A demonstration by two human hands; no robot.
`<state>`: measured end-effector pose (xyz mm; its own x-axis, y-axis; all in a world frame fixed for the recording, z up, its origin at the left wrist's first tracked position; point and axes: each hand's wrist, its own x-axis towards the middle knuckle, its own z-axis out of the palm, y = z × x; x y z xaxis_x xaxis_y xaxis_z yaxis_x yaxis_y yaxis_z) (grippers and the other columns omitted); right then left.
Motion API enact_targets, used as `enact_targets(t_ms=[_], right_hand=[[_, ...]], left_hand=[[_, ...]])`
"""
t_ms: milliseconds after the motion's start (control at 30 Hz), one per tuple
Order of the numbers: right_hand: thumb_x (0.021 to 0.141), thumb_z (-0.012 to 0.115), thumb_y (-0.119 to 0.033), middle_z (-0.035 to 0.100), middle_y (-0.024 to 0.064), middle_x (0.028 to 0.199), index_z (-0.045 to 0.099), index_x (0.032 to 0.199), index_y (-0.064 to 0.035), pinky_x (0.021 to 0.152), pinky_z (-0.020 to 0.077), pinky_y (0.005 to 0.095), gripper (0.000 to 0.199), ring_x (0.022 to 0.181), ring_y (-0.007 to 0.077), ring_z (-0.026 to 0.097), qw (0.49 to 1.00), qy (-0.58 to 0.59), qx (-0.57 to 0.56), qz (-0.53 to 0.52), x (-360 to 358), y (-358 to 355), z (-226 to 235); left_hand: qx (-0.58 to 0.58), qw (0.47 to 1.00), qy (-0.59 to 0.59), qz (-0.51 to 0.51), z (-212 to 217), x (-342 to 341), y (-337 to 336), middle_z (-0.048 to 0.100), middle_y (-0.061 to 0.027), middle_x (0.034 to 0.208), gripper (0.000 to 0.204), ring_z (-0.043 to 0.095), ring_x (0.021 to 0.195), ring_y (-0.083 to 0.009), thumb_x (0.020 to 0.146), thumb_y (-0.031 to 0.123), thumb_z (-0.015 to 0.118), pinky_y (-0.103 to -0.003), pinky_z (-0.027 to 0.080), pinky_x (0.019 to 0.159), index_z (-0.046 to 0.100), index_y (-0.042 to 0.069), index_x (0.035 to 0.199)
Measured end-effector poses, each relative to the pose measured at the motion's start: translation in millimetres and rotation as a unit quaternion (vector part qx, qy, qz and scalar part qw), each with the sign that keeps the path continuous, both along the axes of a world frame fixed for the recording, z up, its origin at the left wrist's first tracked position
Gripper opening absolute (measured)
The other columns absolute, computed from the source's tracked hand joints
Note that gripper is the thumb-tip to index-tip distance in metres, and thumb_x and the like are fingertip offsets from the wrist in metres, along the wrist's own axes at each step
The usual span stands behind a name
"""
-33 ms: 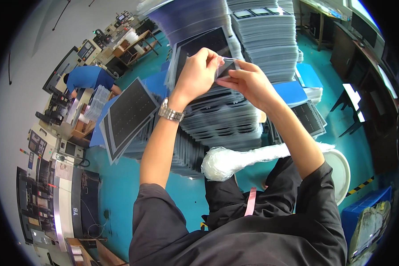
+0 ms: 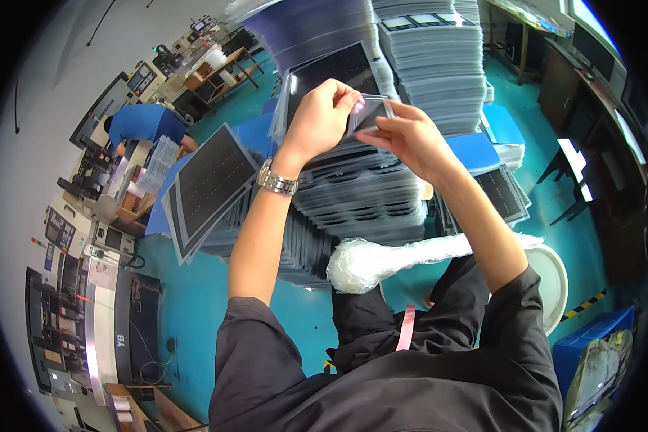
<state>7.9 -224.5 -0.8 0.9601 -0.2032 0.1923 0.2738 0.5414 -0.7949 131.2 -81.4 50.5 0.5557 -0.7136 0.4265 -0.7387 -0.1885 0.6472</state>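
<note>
Between my hands is a small thin dark panel (image 2: pixel 371 111) with clear edges. My left hand (image 2: pixel 317 121), with a metal watch (image 2: pixel 277 178) on its wrist, pinches the panel's left side between thumb and fingers. My right hand (image 2: pixel 416 140) has its thumb and fingers at the panel's right edge. Just behind the hands, a larger dark sheet (image 2: pixel 335 75) with rows of small marks lies on a tall stack of clear-edged sheets (image 2: pixel 363 205). My hands partly cover that sheet.
Dark sheets (image 2: pixel 212 176) lie on a stack at left, and more sheets (image 2: pixel 502 191) at right. Another tall stack (image 2: pixel 435 75) stands behind. A plastic-wrapped bundle (image 2: pixel 363 265) and a round white stool (image 2: pixel 554 284) are near my legs. A person in blue (image 2: pixel 140 124) bends over at far left.
My right thumb and fingers have shifted slightly along the small panel's right side, and more of the panel shows. My left hand keeps its pinch.
</note>
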Motion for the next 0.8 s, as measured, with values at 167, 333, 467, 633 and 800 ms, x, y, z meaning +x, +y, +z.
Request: enact_targets(t_ms=[167,333,467,633,800], right_hand=[[0.105,0.046,0.003,0.056,0.0273,0.129,0.008,0.16,0.012,0.104,0.0587,0.0375,0.067,0.117,0.0324,0.067,0.999,-0.01,0.03,0.02,-6,-1,-29],[0.108,0.05,-0.006,0.061,0.0188,0.127,0.035,0.152,0.0081,0.107,0.0544,0.0358,0.049,0.112,0.0226,0.068,0.999,-0.039,0.001,-0.021,-16,20,-16],[0.11,0.048,-0.01,0.062,0.017,0.132,0.036,0.154,0.0039,0.104,0.0555,0.0395,0.048,0.114,0.0246,0.068,0.996,-0.068,0.012,-0.063,-32,20,-10],[0.11,0.047,-0.011,0.059,0.0141,0.139,0.043,0.152,-0.0022,0.11,0.0507,0.0434,0.043,0.126,0.0228,0.062,0.976,-0.213,0.01,-0.055,-28,41,1],[0.111,0.05,-0.011,0.07,0.0127,0.121,0.042,0.151,0.0026,0.099,0.0587,0.0359,0.044,0.106,0.0203,0.073,0.962,-0.211,-0.095,-0.144,-25,68,22]], left_hand=[[-0.055,0.995,0.044,0.071,-29,-12,-2,0.073,-0.0078,0.1,0.019,0.067,0.087,-0.0107,0.108,0.015,0.057,-0.026,0.055,0.083,0.063,-0.003,0.107],[-0.127,0.966,-0.224,0.02,-25,-36,0,0.065,-0.0117,0.106,0.016,0.06,0.098,-0.0272,0.103,0.019,0.064,-0.038,0.05,0.088,0.063,0.004,0.106],[-0.156,0.911,-0.377,0.062,-14,-39,-1,0.061,-0.0149,0.128,0.044,0.056,0.113,-0.0346,0.089,0.029,0.081,-0.042,0.047,0.098,0.067,0.005,0.122],[-0.216,0.855,-0.468,0.052,8,-47,12,0.074,-0.0144,0.123,0.035,0.066,0.119,-0.0296,0.088,0.025,0.079,-0.041,0.053,0.1,0.077,0.004,0.116],[-0.273,0.773,-0.568,0.072,30,-48,36,0.078,-0.0072,0.11,0.02,0.075,0.095,-0.0234,0.08,0.008,0.084,-0.033,0.061,0.077,0.075,0.003,0.098]])
